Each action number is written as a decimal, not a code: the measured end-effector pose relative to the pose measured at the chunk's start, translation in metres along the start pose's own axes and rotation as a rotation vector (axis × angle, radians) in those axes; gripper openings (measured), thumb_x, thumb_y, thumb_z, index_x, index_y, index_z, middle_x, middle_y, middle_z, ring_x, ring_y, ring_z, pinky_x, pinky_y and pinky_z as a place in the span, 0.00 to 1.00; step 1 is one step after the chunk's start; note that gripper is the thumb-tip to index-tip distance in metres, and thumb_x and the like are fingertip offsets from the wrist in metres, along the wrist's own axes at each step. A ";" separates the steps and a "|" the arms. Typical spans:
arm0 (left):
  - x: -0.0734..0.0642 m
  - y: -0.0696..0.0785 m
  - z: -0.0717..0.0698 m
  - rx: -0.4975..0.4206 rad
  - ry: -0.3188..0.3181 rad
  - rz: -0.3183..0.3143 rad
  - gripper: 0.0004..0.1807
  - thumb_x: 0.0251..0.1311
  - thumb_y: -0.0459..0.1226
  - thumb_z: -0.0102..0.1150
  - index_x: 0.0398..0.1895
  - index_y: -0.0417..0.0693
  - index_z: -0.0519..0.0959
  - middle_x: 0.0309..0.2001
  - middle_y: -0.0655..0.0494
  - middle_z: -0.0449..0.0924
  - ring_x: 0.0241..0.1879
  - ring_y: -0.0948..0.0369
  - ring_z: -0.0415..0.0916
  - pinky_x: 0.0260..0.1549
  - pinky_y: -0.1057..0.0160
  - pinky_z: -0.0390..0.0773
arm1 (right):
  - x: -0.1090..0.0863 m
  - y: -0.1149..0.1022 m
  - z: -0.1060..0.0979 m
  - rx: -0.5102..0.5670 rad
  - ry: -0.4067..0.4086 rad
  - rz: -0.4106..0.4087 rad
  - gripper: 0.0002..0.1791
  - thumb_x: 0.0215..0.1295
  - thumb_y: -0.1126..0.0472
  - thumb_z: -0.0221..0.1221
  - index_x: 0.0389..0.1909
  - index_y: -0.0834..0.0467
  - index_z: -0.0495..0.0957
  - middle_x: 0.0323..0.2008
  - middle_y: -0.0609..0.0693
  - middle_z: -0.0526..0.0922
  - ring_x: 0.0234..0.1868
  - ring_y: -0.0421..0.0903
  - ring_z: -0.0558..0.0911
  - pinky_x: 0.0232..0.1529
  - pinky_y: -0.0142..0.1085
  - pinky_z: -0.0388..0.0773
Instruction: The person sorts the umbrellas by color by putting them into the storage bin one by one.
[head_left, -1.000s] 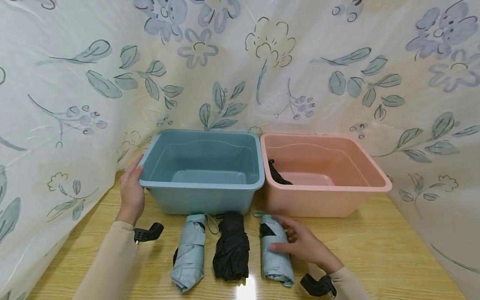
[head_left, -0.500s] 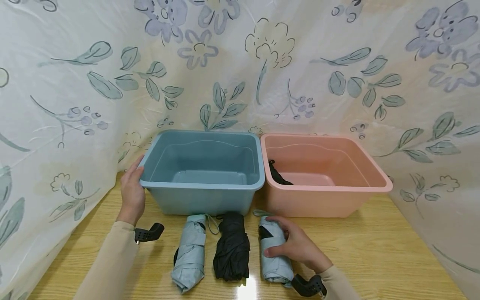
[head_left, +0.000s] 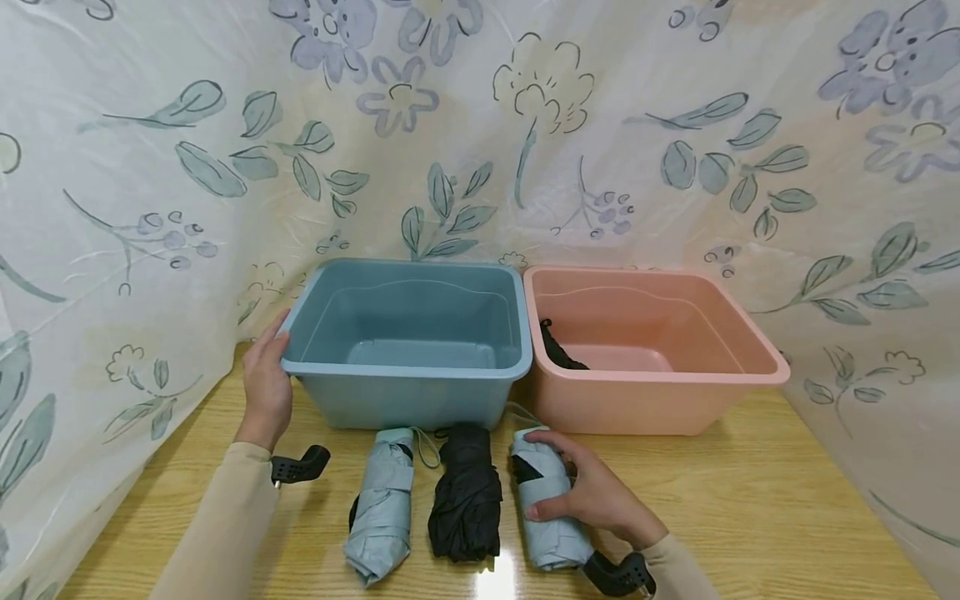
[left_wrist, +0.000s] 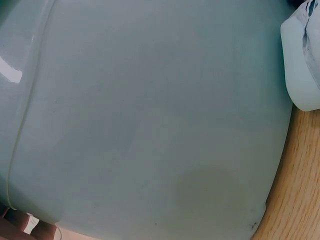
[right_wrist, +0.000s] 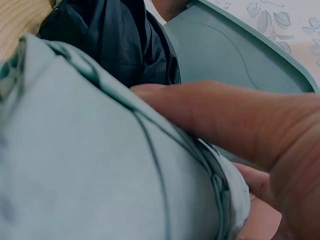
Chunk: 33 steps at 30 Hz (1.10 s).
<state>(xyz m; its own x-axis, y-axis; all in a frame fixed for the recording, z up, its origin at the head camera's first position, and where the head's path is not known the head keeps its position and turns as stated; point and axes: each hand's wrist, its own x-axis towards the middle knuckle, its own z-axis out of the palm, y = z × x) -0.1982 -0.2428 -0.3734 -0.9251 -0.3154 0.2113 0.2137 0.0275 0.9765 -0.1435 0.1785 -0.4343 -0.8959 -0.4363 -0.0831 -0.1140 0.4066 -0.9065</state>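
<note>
My left hand (head_left: 267, 387) holds the left rim of a blue plastic bin (head_left: 408, 400); its fingertips are partly hidden behind the rim. In the head view my right hand (head_left: 596, 492) grips a folded light blue umbrella (head_left: 551, 533), thumb on its near left side and fingers over the top end. The right wrist view has the thumb (right_wrist: 210, 107) pressed along the umbrella's wrapped fabric (right_wrist: 90, 150). Left of it on the table lie a folded black umbrella (head_left: 465, 500) and another light blue umbrella (head_left: 381, 508).
A pink bin (head_left: 637, 408) stands against the blue bin's right side, with a dark object (head_left: 558, 350) partly visible inside it. A floral curtain (head_left: 450, 125) hangs behind and beside the wooden table (head_left: 787, 500).
My right hand has moved left and taken hold of the right-hand light blue umbrella, which has shifted and turned slightly. My left hand has stayed on the blue bin.
</note>
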 end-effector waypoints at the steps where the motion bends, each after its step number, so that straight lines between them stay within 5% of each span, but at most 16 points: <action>1: 0.000 0.000 0.000 -0.001 -0.002 0.001 0.28 0.81 0.42 0.29 0.80 0.48 0.57 0.79 0.52 0.55 0.77 0.55 0.51 0.75 0.52 0.51 | 0.000 -0.001 0.000 0.008 -0.006 -0.001 0.48 0.45 0.58 0.81 0.70 0.48 0.72 0.68 0.60 0.69 0.57 0.57 0.73 0.51 0.49 0.74; 12: 0.003 0.000 0.000 0.003 0.001 -0.013 0.28 0.81 0.42 0.29 0.80 0.47 0.57 0.79 0.53 0.55 0.77 0.56 0.51 0.75 0.53 0.51 | 0.001 0.002 -0.003 0.087 -0.082 -0.036 0.50 0.46 0.61 0.80 0.72 0.44 0.69 0.61 0.59 0.73 0.54 0.57 0.74 0.48 0.48 0.75; 26: 0.003 0.000 -0.001 -0.008 0.000 -0.010 0.28 0.81 0.41 0.29 0.80 0.46 0.57 0.79 0.53 0.56 0.77 0.56 0.51 0.75 0.54 0.51 | -0.002 -0.002 -0.008 0.010 -0.038 -0.136 0.53 0.45 0.56 0.81 0.74 0.41 0.65 0.65 0.56 0.69 0.59 0.58 0.71 0.51 0.47 0.73; 33: 0.003 0.000 -0.001 -0.017 -0.004 -0.014 0.28 0.81 0.41 0.29 0.80 0.45 0.56 0.79 0.52 0.55 0.77 0.56 0.51 0.75 0.55 0.51 | -0.007 -0.014 -0.011 0.094 -0.025 -0.194 0.52 0.48 0.62 0.80 0.74 0.42 0.64 0.65 0.55 0.69 0.59 0.59 0.72 0.51 0.43 0.78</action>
<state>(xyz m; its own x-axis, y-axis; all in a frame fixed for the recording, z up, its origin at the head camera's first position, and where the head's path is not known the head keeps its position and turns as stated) -0.2003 -0.2443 -0.3729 -0.9291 -0.3121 0.1982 0.2065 0.0068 0.9784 -0.1402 0.1844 -0.4168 -0.8500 -0.5194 0.0877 -0.2417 0.2367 -0.9410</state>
